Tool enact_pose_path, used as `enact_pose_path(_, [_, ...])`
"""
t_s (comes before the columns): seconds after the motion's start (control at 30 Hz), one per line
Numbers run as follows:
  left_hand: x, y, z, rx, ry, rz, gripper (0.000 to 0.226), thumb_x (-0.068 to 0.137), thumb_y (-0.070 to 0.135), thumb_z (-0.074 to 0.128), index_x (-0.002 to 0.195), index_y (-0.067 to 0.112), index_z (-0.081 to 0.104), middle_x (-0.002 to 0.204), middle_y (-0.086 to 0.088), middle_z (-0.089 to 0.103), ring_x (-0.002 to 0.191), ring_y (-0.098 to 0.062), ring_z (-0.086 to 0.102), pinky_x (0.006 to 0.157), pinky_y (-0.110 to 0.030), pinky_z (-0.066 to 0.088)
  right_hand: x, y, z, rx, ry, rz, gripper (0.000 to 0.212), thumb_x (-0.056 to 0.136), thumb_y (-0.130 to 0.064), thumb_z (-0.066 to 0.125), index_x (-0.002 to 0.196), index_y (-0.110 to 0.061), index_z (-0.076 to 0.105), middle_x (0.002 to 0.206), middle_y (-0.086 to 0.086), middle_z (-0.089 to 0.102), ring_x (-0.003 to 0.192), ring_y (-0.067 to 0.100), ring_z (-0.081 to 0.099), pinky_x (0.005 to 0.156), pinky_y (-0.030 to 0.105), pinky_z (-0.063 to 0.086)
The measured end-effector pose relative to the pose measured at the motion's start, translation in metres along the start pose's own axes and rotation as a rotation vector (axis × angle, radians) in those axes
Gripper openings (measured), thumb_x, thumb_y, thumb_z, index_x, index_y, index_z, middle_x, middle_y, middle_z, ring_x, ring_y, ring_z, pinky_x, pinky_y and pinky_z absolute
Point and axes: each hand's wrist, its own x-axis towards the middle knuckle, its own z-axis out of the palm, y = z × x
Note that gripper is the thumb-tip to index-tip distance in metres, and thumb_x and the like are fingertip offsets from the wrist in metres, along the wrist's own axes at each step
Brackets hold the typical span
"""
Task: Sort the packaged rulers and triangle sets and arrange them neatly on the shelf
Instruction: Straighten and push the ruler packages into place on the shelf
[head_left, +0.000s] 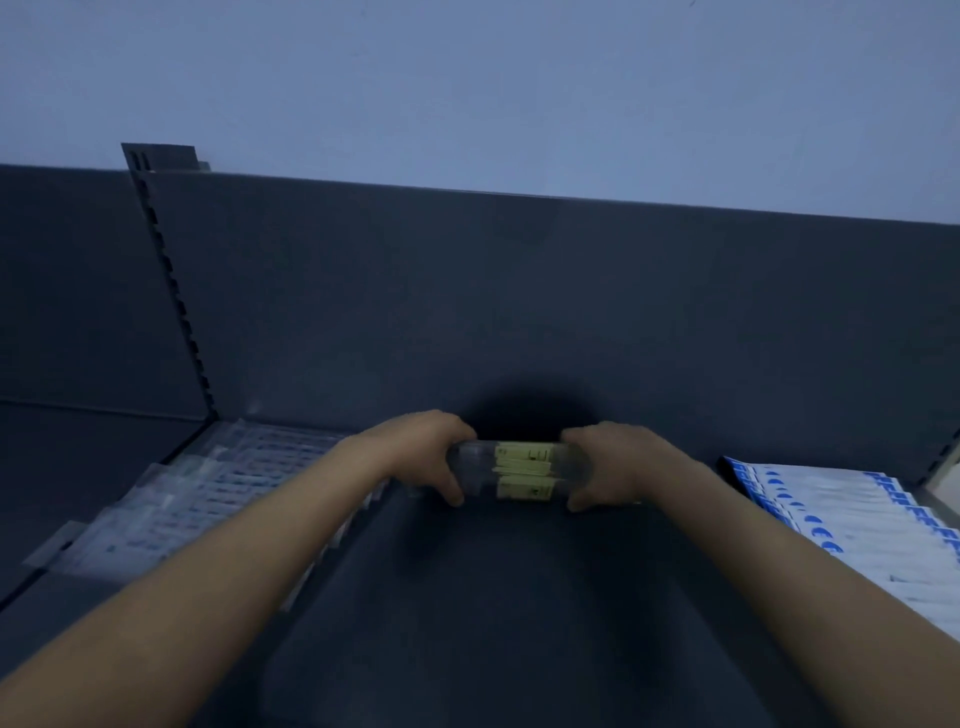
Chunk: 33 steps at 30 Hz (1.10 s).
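Pale wall above dark back panel; slotted upright at left.

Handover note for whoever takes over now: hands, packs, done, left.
Left hand grips the left end of the yellow-label bundle; right hand grips its right end.
Bundle: middle of the shelf, near the back panel; resting or lifted, cannot tell.
Done: clear packs lie in a row on the shelf's left, white-and-blue packs in a row on its right.
Left: set the bundle down squarely in the bare middle, let go.
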Motion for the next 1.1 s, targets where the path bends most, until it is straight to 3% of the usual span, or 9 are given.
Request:
enact_pose_path(0.1, [0.000, -0.005, 0.001, -0.068, -0.065, -0.035, 0.033, 0.065, 0.045, 0.078, 0.080, 0.038, 0.049, 0.085, 0.016, 0.054, 0.079, -0.008, 0.056, 0.069, -0.035, 0.051, -0.007, 0.026, 0.010, 0.131, 0.039, 0.091, 0.047, 0.063, -0.062, 0.070, 0.094, -0.031, 0.054, 0.093, -0.011, 0.059, 0.085, 0.012, 0.056, 0.063, 0.029, 0.039])
enact_pose_path(0.27, [-0.005, -0.016, 0.007, -0.233, 0.008, -0.082, 0.040, 0.066, 0.048, 0.081, 0.094, 0.033, 0.056, 0.096, 0.009, 0.060, 0.086, -0.012, 0.058, 0.075, -0.033, 0.050, -0.016, 0.036, 0.034, 0.656, 0.187, 0.153, 0.032, 0.062, -0.043, 0.083, 0.084, -0.032, 0.063, 0.087, -0.011, 0.063, 0.082, 0.006, 0.058, 0.065, 0.022, 0.043])
enact_pose_path(0.5, [-0.014, -0.004, 0.047, -1.061, 0.359, -0.301, 0.045, 0.051, -0.006, 0.090, 0.084, 0.017, 0.070, 0.093, -0.003, 0.066, 0.086, -0.018, 0.063, 0.069, -0.031, 0.057, -0.022, 0.021, 0.062, 1.131, 0.426, 0.200, 0.035, 0.059, -0.014, 0.089, 0.087, -0.020, 0.070, 0.086, -0.006, 0.068, 0.074, 0.000, 0.062, 0.060, 0.007, 0.045])
enact_pose_path(0.63, [-0.007, -0.004, 0.044, -1.141, 0.431, -0.296, 0.051, 0.045, -0.015, 0.087, 0.081, 0.017, 0.070, 0.091, -0.003, 0.068, 0.084, -0.018, 0.063, 0.071, -0.034, 0.058, -0.019, 0.017, 0.063, 1.182, 0.494, 0.208, 0.036, 0.059, -0.012, 0.089, 0.088, -0.018, 0.070, 0.085, -0.005, 0.069, 0.070, -0.007, 0.062, 0.059, 0.005, 0.045])
enact_pose_path(0.73, [-0.005, -0.007, 0.041, -1.095, 0.422, -0.274, 0.052, 0.046, -0.012, 0.089, 0.084, 0.018, 0.070, 0.091, -0.001, 0.067, 0.082, -0.015, 0.063, 0.067, -0.027, 0.056, -0.015, 0.015, 0.064, 1.148, 0.532, 0.217, 0.037, 0.060, -0.015, 0.089, 0.091, -0.019, 0.069, 0.090, -0.006, 0.069, 0.076, -0.002, 0.063, 0.062, 0.005, 0.044])
enact_pose_path(0.87, [-0.004, -0.014, 0.045, -0.893, 0.376, -0.247, 0.065, 0.051, -0.001, 0.091, 0.106, 0.022, 0.064, 0.111, 0.003, 0.053, 0.100, -0.010, 0.054, 0.078, -0.014, 0.045, -0.013, 0.016, 0.069, 0.949, 0.501, 0.206, 0.041, 0.064, -0.027, 0.087, 0.099, -0.023, 0.064, 0.104, -0.007, 0.060, 0.094, 0.005, 0.055, 0.073, 0.009, 0.039])
enact_pose_path(0.97, [-0.004, -0.019, 0.046, -0.940, 0.394, -0.321, 0.071, 0.054, 0.000, 0.090, 0.114, 0.018, 0.058, 0.111, 0.003, 0.054, 0.100, -0.009, 0.054, 0.080, -0.015, 0.044, -0.013, 0.025, 0.071, 0.910, 0.505, 0.242, 0.049, 0.066, -0.028, 0.085, 0.108, -0.023, 0.061, 0.114, -0.006, 0.049, 0.096, -0.001, 0.048, 0.074, 0.003, 0.036])
enact_pose_path(1.03, [-0.005, -0.017, 0.047, -1.048, 0.399, -0.368, 0.065, 0.057, -0.006, 0.087, 0.111, 0.015, 0.058, 0.100, 0.002, 0.059, 0.084, -0.007, 0.059, 0.069, -0.013, 0.049, -0.012, 0.027, 0.073, 0.966, 0.491, 0.265, 0.048, 0.070, -0.023, 0.083, 0.111, -0.020, 0.058, 0.115, -0.003, 0.051, 0.095, 0.002, 0.051, 0.075, 0.007, 0.039])
enact_pose_path(1.1, [-0.004, -0.013, 0.049, -1.147, 0.394, -0.343, 0.059, 0.062, -0.014, 0.080, 0.109, 0.014, 0.058, 0.101, -0.002, 0.060, 0.080, -0.009, 0.060, 0.069, -0.015, 0.052, -0.009, 0.025, 0.076, 1.028, 0.479, 0.270, 0.045, 0.074, -0.019, 0.080, 0.110, -0.018, 0.054, 0.112, 0.001, 0.057, 0.098, 0.014, 0.057, 0.078, 0.022, 0.046])
